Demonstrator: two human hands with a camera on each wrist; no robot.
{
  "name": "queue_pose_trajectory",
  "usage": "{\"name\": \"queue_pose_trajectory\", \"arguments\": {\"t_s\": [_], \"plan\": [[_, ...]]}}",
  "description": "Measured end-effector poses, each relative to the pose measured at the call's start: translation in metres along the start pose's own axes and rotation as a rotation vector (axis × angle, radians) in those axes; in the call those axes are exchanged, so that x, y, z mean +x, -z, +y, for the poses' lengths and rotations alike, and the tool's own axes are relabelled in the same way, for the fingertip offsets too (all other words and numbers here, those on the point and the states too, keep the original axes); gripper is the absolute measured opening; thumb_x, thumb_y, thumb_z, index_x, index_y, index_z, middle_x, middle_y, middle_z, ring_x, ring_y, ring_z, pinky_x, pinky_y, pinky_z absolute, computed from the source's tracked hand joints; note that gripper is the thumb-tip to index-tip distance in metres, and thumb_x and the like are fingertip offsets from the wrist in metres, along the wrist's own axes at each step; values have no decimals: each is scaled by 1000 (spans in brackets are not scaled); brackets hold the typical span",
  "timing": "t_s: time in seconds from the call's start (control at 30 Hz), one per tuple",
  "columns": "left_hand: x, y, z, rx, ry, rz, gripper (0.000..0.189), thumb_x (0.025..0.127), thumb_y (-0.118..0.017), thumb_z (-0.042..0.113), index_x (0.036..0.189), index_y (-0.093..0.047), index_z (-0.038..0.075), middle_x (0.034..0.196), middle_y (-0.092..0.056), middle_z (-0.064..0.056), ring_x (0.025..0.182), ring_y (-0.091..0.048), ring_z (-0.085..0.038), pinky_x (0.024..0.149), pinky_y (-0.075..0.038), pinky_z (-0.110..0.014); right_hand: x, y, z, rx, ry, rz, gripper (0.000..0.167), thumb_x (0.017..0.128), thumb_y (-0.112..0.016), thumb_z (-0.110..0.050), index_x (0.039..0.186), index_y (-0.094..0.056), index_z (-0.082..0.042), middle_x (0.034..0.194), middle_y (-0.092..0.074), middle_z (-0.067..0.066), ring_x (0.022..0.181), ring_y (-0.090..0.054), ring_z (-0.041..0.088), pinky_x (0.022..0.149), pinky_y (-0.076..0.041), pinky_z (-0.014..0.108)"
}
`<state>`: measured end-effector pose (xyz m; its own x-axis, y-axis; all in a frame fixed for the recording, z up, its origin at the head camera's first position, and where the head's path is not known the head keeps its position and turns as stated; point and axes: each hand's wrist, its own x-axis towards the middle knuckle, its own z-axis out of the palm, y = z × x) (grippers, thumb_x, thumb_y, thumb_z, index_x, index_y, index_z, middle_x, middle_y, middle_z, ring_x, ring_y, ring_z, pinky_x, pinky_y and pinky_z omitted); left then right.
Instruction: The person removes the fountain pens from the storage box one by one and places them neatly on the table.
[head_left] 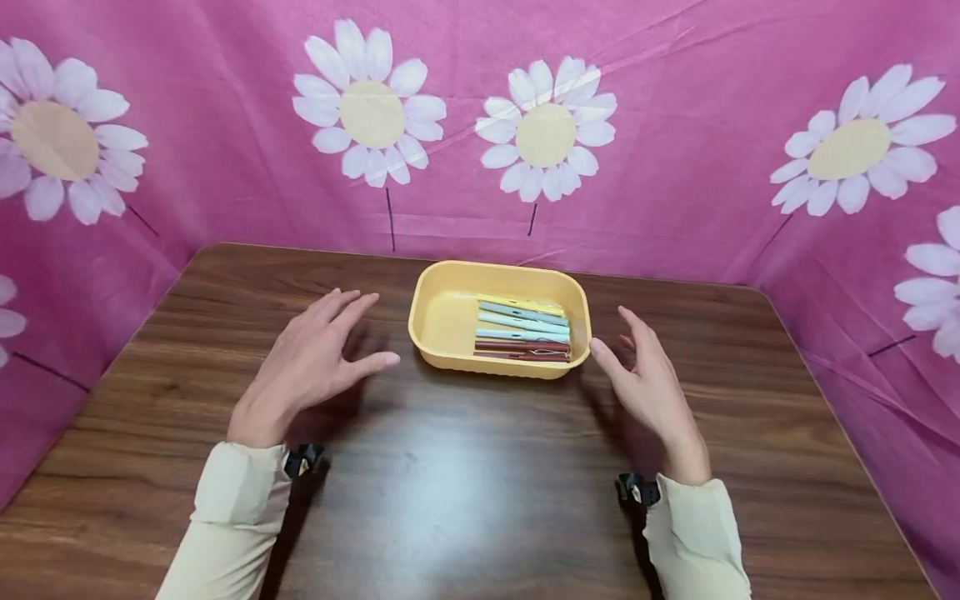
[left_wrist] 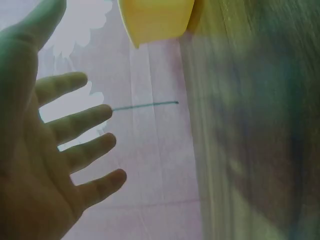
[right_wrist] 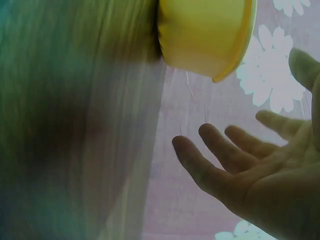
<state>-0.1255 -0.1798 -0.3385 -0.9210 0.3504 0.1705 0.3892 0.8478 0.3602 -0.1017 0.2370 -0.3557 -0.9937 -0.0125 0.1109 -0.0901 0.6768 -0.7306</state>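
A yellow rectangular tray point(head_left: 442, 325) with rounded corners stands toward the back of the table. Several pens lie side by side in its right part: a yellow pen point(head_left: 517, 301), grey-blue and pale blue pens point(head_left: 522, 320), and dark red pens point(head_left: 522, 346) nearest the front wall. My left hand point(head_left: 311, 350) hovers left of the tray, fingers spread and holding nothing. On the other side my right hand point(head_left: 648, 375) is also empty, its thumb tip right at the tray's right front corner. Both wrist views show the tray's outer wall point(left_wrist: 157, 20) beyond the extended fingers.
The brown wood-grain table point(head_left: 450, 475) reaches back to a pink cloth point(head_left: 675, 167) printed with large white daisies, which hangs behind it and along both sides. Dark straps with small devices point(head_left: 303, 460) sit at the wrists, beside the cream sleeves.
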Motion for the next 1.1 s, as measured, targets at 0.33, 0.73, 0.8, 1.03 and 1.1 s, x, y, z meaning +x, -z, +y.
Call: {"name": "queue_pose_trajectory", "arguments": {"t_s": [0.33, 0.73, 0.8, 1.03, 1.1], "plan": [[22, 6, 5, 0, -38, -11, 86, 87, -69, 66, 151, -47, 13, 146, -49, -14, 136, -41, -36, 105, -37, -62, 4, -10, 2, 217, -95, 5, 66, 102, -62, -24, 155, -30, -1, 152, -38, 28, 133, -47, 44, 111, -36, 56], [46, 1, 14, -197, -28, -58, 76, 90, -71, 55, 148, -50, 12, 143, -53, -11, 134, -44, -31, 109, -36, -53, 12, -23, -5, 530, -264, -91, 71, 102, -63, -20, 158, -23, -4, 156, -36, 21, 133, -47, 33, 94, -53, 35], [50, -1, 17, -213, -40, -50, 72, 90, -72, 52, 146, -52, 10, 141, -54, -12, 132, -45, -31, 108, -36, -52, 13, -24, -6, 583, -292, -97, 71, 102, -63, -18, 159, -22, -5, 157, -35, 19, 134, -45, 32, 99, -51, 39], [67, -3, 32, -249, -97, -101, 69, 92, -71, 48, 146, -52, 10, 140, -55, -11, 129, -48, -29, 108, -37, -49, 13, -30, -2, 690, -319, -116, 69, 102, -61, -13, 158, -23, -5, 157, -34, 18, 129, -49, 25, 96, -52, 35], [73, -5, 36, -264, -107, -125, 69, 92, -71, 49, 146, -51, 10, 139, -56, -11, 128, -49, -29, 107, -38, -49, 12, -32, 0, 713, -321, -121, 67, 102, -61, -12, 157, -24, -4, 156, -35, 18, 124, -52, 21, 94, -52, 33]]}}
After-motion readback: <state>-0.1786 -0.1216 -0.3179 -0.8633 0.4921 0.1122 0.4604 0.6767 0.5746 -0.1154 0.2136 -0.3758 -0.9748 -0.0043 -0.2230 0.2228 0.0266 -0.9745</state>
